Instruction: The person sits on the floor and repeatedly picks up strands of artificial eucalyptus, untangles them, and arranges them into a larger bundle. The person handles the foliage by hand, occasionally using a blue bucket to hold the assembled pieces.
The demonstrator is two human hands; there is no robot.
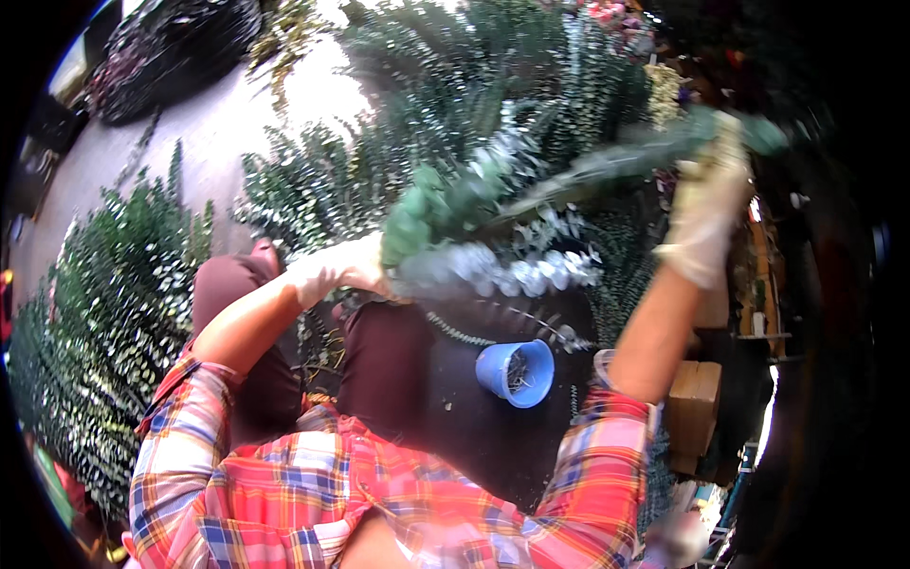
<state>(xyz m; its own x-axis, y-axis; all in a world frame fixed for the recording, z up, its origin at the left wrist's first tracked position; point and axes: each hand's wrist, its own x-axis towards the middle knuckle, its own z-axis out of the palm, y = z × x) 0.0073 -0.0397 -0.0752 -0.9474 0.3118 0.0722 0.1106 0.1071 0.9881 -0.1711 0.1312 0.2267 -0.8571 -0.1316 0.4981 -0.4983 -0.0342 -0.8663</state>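
My left hand (351,268), in a pale glove, is closed round a small bunch of eucalyptus stems (502,272) with round grey-green leaves, just above my knees. Out to the right and farther off, my right hand (711,194), also gloved and smeared by motion, grips a long eucalyptus branch (607,171). That branch slants down toward the leaves by my left hand. Its leaves are blurred, and whether it touches the bunch I cannot tell.
A blue bucket (517,373) with thin wire-like pieces inside stands on the dark floor before me. Leafy green branches are heaped ahead (474,85) and at the left (104,322). At the right is a cardboard box (692,408); a black plastic bag (171,57) lies far left.
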